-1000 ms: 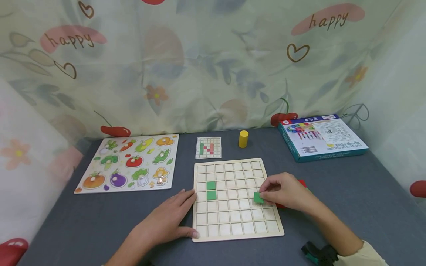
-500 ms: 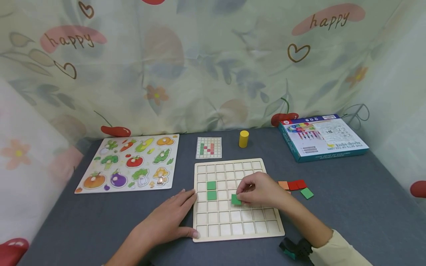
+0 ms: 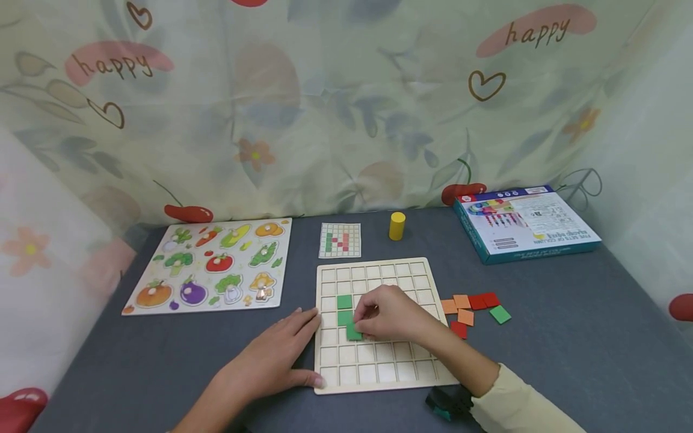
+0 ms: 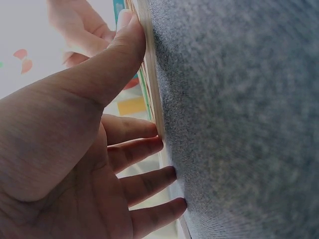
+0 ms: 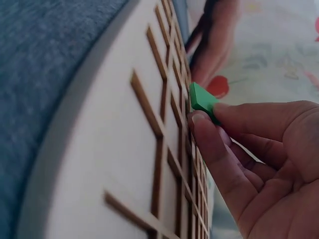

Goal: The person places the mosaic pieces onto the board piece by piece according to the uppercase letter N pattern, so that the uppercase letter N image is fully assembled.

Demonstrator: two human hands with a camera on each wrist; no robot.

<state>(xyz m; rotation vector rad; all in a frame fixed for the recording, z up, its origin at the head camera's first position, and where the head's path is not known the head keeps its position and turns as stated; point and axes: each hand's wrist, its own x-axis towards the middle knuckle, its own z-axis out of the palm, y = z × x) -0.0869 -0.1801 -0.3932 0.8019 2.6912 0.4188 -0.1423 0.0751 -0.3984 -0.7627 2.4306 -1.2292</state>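
Observation:
My right hand (image 3: 387, 313) pinches a green square tile (image 3: 354, 332) between thumb and fingers, over the left part of a wooden grid board (image 3: 373, 385). In the right wrist view the green tile (image 5: 202, 98) is tilted at the fingertips, just off the grid. Two green tiles (image 3: 344, 302) sit in cells of the board, one below the other, and the held tile is beside the lower one. My left hand (image 3: 271, 361) rests at the board's left edge with fingers extended; the left wrist view shows its thumb (image 4: 127, 42) against the board's rim.
Right of the board lie loose orange tiles (image 3: 465, 317), red tiles (image 3: 459, 329) and a green tile (image 3: 500, 314). Behind it are a small pattern card (image 3: 340, 240) and a yellow cylinder (image 3: 397, 226). A vegetable puzzle board (image 3: 208, 267) lies left, a boxed set (image 3: 527, 225) back right.
My right hand has carried the green tile leftward across the board, from its right side to near the two placed green tiles. The loose tiles are uncovered now. My left hand stays put.

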